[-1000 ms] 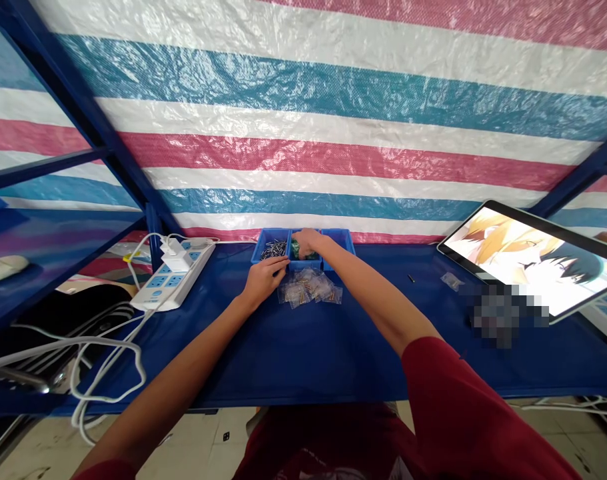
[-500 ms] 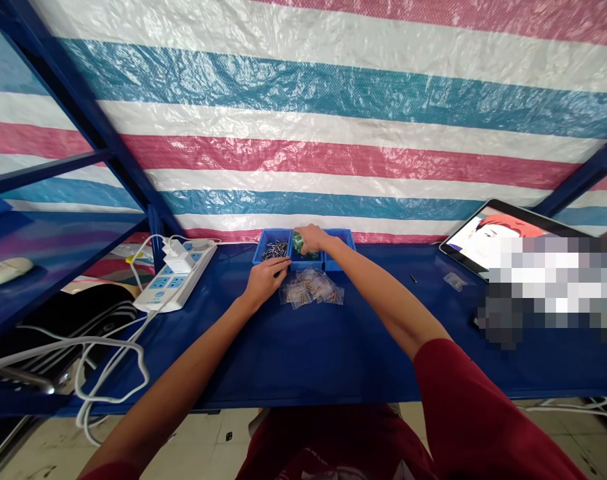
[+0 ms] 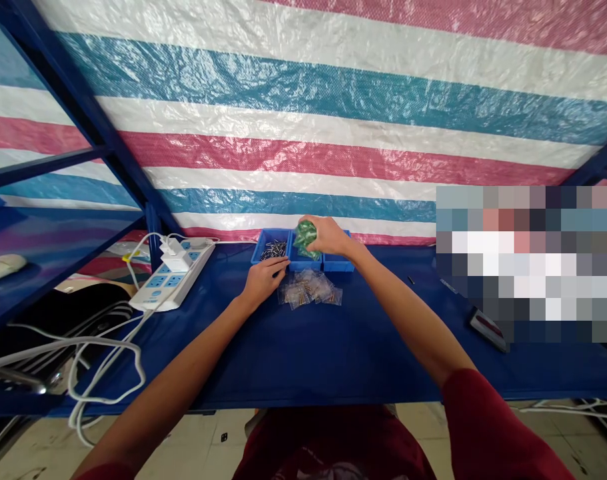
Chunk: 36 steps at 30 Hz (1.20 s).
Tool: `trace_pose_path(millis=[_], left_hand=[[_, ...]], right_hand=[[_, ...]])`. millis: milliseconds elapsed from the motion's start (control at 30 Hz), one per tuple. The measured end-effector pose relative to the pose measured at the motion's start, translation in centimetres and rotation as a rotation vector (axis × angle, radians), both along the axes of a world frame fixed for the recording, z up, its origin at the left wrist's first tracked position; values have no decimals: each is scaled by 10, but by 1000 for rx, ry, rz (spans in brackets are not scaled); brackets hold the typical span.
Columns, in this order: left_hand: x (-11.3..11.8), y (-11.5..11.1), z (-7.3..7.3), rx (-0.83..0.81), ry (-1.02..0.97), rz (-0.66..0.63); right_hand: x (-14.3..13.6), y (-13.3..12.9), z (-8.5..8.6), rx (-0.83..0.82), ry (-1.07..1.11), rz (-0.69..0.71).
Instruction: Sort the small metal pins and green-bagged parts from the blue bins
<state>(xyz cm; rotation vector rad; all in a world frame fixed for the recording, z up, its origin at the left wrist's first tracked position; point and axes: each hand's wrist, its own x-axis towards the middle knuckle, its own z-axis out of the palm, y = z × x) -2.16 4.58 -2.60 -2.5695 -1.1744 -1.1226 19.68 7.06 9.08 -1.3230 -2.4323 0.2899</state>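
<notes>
My right hand (image 3: 330,236) grips a bunched green plastic bag (image 3: 306,235) just above the middle blue bin (image 3: 307,266). What the bag contains is too small to tell. My left hand (image 3: 263,283) lies with fingers stretched out at the front edge of the left blue bin (image 3: 256,249), which holds many dark and silver screws (image 3: 274,249). Just in front of the bins is a pile of small clear bags (image 3: 310,288) with brass-coloured pieces inside. The right blue bin (image 3: 339,266) is partly covered by my right wrist.
A white power strip (image 3: 170,280) with a plugged-in adapter (image 3: 176,257) stands at the left, its white cables (image 3: 138,353) trailing down. One small dark screw (image 3: 411,280) lies right of the bins. Farther right is a dark flat device (image 3: 487,329), beside a blurred-out area.
My right hand has lifted from inside the middle bin and moved slightly right, bringing the green bag up. My left hand has stayed at the left bin's edge.
</notes>
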Motion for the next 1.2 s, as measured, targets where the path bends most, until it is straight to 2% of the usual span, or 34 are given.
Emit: trace_pose_path(millis=[133, 233, 500, 800, 1000, 1200], left_hand=[[0, -1, 0, -3, 3, -8], [-1, -1, 1, -22, 5, 0], [-1, -1, 1, -24, 12, -12], [-1, 0, 0, -36, -5, -18], [-1, 0, 1, -38, -10, -14], [1, -4, 8, -83, -87, 21]], right_hand=[[7, -41, -17, 14, 46, 119], [9, -61, -33, -13, 35, 158], [12, -74, -71, -23, -178, 58], [2, -94, -86, 66, -241, -7], [1, -96, -96, 88, -216, 54], [2, -94, -99, 81, -198, 151]])
